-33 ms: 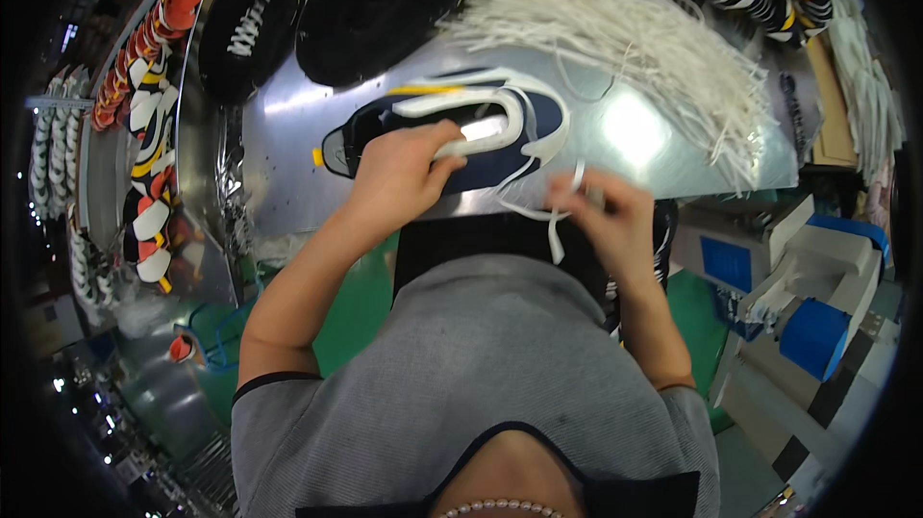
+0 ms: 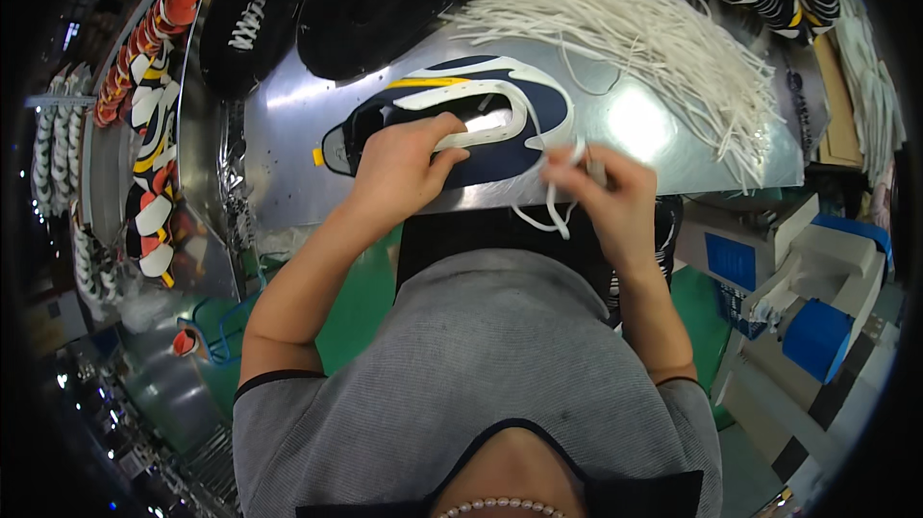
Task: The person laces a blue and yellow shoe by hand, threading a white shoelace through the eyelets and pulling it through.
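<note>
A navy shoe upper (image 2: 486, 168) with white and yellow trim lies on the metal table, its white eyelet band curving around the opening. My left hand (image 2: 409, 157) pinches the near side of that band between thumb and fingers. Right of the shoe, my right hand (image 2: 611, 186) is closed on a white shoelace (image 2: 553, 205). The lace runs from beside the rounded end of the band to my fingers, with a loop hanging over the table's front edge. A small grey piece also shows between the right fingers, but its kind is unclear.
A heap of loose white laces (image 2: 625, 37) covers the table's (image 2: 298, 167) back right. Rows of black-and-white shoe uppers (image 2: 385, 3) line the back. Red, white and yellow uppers (image 2: 154, 220) hang at left. Cartons with blue parts (image 2: 812, 340) stand at lower right.
My right hand has moved slightly up and closer to the shoe, and the hanging lace has risen and bunched into a loop. My left hand keeps its grip on the upper.
</note>
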The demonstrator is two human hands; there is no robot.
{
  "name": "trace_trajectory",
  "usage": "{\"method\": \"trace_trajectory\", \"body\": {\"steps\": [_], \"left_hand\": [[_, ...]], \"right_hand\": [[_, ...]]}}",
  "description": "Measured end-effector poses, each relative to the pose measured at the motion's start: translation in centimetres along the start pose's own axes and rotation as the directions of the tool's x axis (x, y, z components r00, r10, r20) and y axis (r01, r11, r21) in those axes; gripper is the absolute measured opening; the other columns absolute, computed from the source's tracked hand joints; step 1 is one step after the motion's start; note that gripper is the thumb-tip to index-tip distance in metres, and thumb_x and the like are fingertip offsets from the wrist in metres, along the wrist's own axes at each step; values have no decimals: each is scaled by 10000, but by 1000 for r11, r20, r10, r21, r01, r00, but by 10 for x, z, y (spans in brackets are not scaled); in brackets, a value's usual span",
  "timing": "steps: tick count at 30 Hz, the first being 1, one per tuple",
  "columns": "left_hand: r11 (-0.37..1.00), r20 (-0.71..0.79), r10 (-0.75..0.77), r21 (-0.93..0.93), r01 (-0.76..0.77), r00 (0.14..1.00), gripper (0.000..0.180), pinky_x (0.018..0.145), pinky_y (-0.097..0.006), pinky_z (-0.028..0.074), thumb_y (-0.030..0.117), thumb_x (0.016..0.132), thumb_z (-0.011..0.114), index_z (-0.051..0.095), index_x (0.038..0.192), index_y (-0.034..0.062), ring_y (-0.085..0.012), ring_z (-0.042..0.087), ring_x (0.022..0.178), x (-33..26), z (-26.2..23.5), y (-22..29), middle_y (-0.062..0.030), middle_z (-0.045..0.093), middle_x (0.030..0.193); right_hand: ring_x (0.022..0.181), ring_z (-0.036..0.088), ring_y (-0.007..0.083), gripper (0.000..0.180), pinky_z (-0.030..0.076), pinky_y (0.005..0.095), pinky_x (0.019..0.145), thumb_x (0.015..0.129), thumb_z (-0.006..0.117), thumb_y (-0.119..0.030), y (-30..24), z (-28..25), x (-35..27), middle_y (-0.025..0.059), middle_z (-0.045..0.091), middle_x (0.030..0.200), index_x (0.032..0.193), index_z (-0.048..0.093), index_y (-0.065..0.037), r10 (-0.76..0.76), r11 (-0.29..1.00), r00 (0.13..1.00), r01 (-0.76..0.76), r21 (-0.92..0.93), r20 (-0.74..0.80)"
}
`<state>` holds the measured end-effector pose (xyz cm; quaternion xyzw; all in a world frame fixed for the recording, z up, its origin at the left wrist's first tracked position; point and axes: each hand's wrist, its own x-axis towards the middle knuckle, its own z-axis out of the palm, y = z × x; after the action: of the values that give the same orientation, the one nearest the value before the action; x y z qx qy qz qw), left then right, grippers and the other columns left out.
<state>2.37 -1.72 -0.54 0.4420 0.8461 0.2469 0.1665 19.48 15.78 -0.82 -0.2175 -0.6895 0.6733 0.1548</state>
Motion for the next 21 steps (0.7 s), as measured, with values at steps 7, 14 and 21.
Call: {"method": "trace_trajectory", "body": {"steps": [7,14,21], "left_hand": [[987,-51,149,77,-145,988,294,789,-397,523,222,905,688,655,1111,13,-345,672,906,0,-14,19,-155,695,988],[979,13,66,194,-67,998,229,638,-375,511,263,890,706,721,995,60,-300,673,719,30,6,37,-108,711,876],[994,-100,14,105,-3,995,218,551,-373,478,330,865,707,724,806,121,-281,638,580,40,23,23,-62,640,620]], "right_hand": [[815,646,79,144,520,211,754,844,765,-22,21,27,65,77,752,936,976,747,33,-49,999,998,49,8,-46],[586,574,99,156,450,256,552,814,797,-114,45,34,78,67,674,706,888,720,0,-231,972,962,235,8,-148],[748,692,328,351,531,368,675,886,741,-212,39,11,58,186,701,861,1105,557,-8,-283,936,956,259,-237,-73]]}}
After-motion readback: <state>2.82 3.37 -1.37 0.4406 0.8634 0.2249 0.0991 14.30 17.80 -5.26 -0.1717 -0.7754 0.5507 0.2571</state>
